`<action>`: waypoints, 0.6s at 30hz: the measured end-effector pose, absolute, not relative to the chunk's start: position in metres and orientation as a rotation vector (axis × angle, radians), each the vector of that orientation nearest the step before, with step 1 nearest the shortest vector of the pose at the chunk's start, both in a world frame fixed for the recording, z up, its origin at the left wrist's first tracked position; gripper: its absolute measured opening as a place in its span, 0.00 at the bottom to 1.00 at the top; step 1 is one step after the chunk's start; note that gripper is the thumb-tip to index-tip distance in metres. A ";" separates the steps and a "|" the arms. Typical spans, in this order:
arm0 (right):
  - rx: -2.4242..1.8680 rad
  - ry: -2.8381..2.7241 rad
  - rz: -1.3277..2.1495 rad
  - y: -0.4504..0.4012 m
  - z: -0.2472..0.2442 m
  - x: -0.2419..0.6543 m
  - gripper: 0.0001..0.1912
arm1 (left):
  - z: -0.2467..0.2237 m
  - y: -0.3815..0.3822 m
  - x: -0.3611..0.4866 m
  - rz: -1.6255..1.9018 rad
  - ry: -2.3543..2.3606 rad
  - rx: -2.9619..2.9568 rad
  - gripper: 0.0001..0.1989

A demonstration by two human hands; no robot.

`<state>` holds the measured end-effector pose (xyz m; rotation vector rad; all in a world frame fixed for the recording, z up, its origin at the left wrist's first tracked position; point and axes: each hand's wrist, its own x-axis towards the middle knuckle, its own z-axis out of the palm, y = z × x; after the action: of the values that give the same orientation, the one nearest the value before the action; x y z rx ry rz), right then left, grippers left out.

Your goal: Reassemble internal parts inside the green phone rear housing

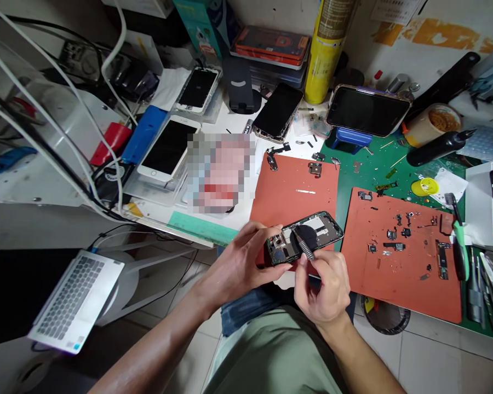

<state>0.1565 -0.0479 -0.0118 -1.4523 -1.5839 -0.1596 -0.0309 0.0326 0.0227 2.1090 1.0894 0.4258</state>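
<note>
An opened smartphone housing lies tilted over the front edge of the left orange mat. My left hand grips its camera end, thumb and fingers closed on opposite sides. Inside the housing I see a round black coil pad, pale metal parts and the camera opening. My right hand pinches a slim metal tool with a ribbed handle. Its thin tip points into the housing near the coil pad; whether it touches is too small to tell.
Loose phone parts lie on the right orange mat. A phone rests on a blue stand, near a yellow can. White phones and a blurred-out item are left. A laptop sits lower left.
</note>
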 end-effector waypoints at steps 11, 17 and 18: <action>-1.438 -1.514 -0.102 -0.050 -0.012 0.154 0.20 | 0.025 0.032 -0.029 0.412 1.120 2.106 0.33; -1.469 -1.331 0.007 -0.064 -0.016 0.158 0.19 | 0.019 0.025 -0.025 0.503 1.028 2.324 0.37; -1.499 -1.249 0.048 -0.067 -0.015 0.158 0.18 | 0.018 0.023 -0.024 0.528 1.006 2.373 0.37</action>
<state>0.1579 -0.0670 -0.0150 -1.4989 -1.2491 0.0478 -0.0242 0.0232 0.0178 2.3727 1.0060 0.5277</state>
